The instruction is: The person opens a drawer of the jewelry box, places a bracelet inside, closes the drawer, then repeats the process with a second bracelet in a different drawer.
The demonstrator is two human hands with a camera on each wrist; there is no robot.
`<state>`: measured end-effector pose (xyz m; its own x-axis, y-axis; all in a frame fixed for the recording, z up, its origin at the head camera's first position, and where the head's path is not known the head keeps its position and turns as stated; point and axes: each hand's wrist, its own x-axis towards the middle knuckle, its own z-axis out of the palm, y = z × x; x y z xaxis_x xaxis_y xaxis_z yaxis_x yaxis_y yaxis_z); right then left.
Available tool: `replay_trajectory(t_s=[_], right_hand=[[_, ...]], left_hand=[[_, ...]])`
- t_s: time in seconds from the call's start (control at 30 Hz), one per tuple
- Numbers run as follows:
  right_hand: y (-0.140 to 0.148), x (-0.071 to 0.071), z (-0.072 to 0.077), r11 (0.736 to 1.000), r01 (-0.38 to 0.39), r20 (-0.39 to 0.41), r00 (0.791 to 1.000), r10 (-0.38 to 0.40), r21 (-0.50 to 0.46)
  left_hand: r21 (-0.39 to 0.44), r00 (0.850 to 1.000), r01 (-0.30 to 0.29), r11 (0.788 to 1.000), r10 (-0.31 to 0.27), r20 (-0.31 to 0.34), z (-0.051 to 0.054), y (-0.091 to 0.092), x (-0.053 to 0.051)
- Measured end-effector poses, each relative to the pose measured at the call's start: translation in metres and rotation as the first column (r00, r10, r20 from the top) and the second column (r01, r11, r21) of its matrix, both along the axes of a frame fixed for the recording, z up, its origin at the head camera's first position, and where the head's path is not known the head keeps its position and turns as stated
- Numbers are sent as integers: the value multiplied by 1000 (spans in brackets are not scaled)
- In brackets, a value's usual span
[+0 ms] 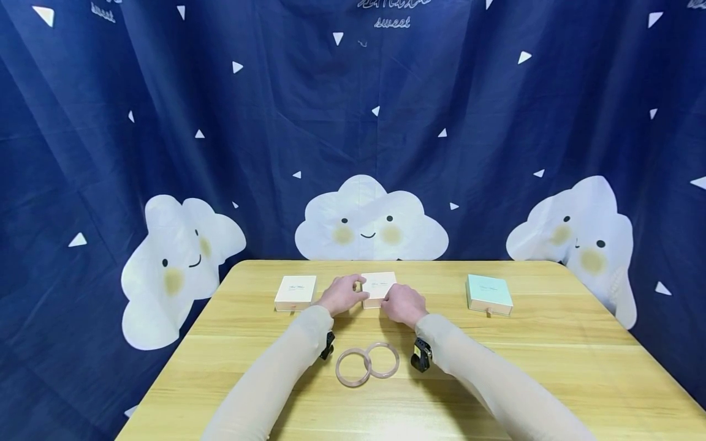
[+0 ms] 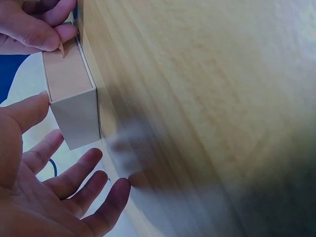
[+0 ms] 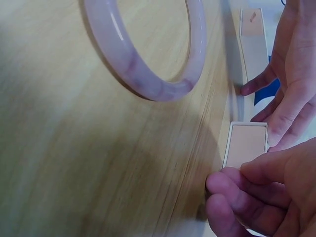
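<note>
A small white drawer box (image 1: 379, 280) with printed lettering lies between both hands near the table's far edge. The thumb and index finger of my left hand (image 1: 340, 294) touch its left side, while the other fingers are spread loosely. At the box's pinkish front, my right hand (image 1: 405, 305) pinches the little ribbon tab (image 2: 62, 49) between thumb and fingers. The drawer front (image 3: 247, 143) looks flush with the sleeve. Nearer the camera lie two pale pink bangles, the left bangle (image 1: 353, 384) overlapping the right bangle (image 1: 397, 360).
Another white box (image 1: 296, 289) stands to the left, close to my left forearm. A mint-green box (image 1: 489, 289) sits further right, its ribbon tab facing me. Behind the wooden table (image 1: 551, 367) hangs a dark blue curtain (image 1: 353, 135) with clouds.
</note>
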<state>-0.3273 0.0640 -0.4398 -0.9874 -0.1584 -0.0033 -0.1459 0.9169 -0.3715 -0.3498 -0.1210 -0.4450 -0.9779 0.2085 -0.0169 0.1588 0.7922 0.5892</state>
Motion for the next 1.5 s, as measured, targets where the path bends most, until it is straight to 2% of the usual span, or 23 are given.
replay_trajectory(t_s=[0.37, 0.63, 1.07, 1.5], right_hand=[[2, 2, -2, 1000, -27, 6, 1000, 27, -10], [2, 8, 1, 999, -36, 49, 998, 37, -19], [3, 12, -5, 999, -51, 22, 998, 52, -11], [4, 18, -3, 997, -71, 0, 997, 71, 9]], left_hand=[[-8, 1000, -6, 1000, 6, -5, 0, 1, -1], [-18, 1000, -10, 1000, 10, -5, 0, 1, -1], [-5, 1000, -2, 1000, 2, -6, 3, 1, 2], [-4, 1000, -9, 1000, 9, 1, 1, 1, 2]])
